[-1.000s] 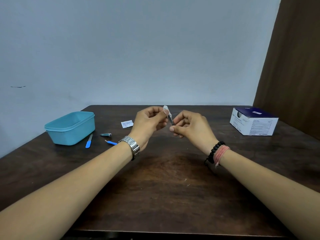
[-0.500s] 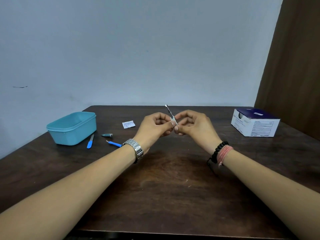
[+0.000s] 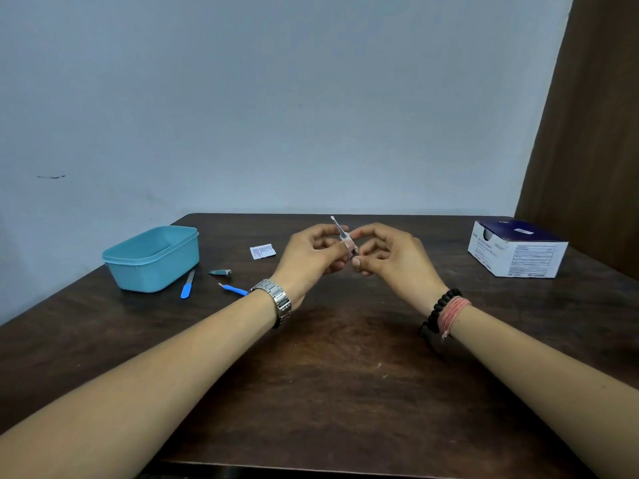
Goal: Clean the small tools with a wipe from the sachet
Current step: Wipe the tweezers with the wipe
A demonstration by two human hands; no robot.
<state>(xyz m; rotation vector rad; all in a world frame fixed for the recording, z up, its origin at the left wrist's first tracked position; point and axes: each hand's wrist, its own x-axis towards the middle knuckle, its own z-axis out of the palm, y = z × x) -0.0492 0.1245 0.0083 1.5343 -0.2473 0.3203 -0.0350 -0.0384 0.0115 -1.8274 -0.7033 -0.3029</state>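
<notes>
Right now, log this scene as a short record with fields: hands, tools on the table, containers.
left hand: pinches white wipe round thin metal tool
right hand: pinches tool's lower end
on dark wooden table: two blue-handled tools, metal nail clipper, torn white sachet
containers: teal plastic tub, blue-and-white cardboard box

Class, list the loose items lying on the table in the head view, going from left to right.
Teal tub → blue-handled file → nail clipper → blue-handled pusher → torn sachet → white and navy box.
</notes>
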